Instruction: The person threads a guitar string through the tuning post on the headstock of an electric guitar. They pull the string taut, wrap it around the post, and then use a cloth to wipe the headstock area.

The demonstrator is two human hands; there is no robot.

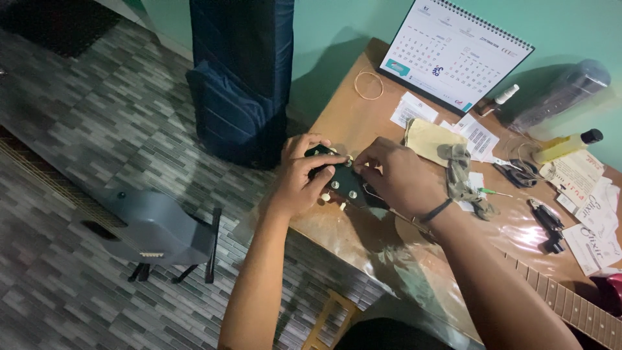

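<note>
We count two hands at work on one guitar: its dark headstock (338,180) lies near the left edge of the surface (363,236), and its neck (570,304) runs off to the near right. About five pale tuner pegs (335,185) show on the headstock. Our left hand (299,176) wraps the headstock from the left, fingers curled over its far edge in a firm grasp. Our right hand (396,175), a dark band at its wrist, rests on the headstock's right side with fingertips pinched at a peg near the top; what they pinch is too small to tell. So the headstock sits between both hands, touching each. Around it we see one desk calendar (453,52) standing far, one coiled string (368,85) left of it, one yellow cloth (429,139) and one grey rag (463,178) just right of the right hand, one yellow bottle (567,146), one small white-capped bottle (500,98), one clear bottle (564,91) lying against the wall, a black cutter (547,223), and several paper packets (593,207) at the right edge. On the floor stand one blue gig bag (241,78) and one grey guitar (139,227) on a stand. The right forearm hides part of the neck.
</note>
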